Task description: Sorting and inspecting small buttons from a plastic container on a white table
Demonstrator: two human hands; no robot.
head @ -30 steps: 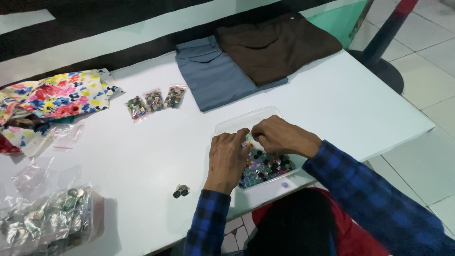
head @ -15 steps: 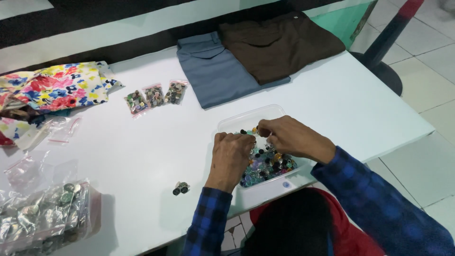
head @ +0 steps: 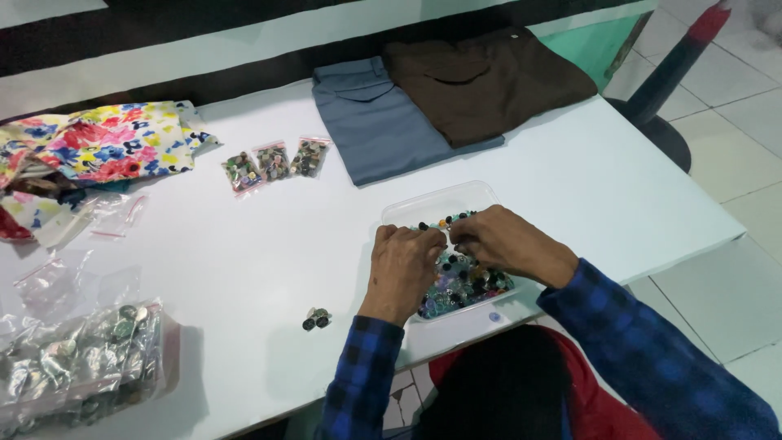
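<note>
Clear tray point(head: 423, 205) of mixed buttons point(head: 468, 281)

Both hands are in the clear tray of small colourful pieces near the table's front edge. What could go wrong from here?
1. The clear tray sits close to the table's front edge; a push from the left hand or right hand might tip it off.
2. The few loose pieces lie apart near that edge and could get swept off by a sleeve.

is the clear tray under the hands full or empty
Partly full: the clear tray holds mixed coloured buttons heaped at its near end; its far end looks bare.
</note>
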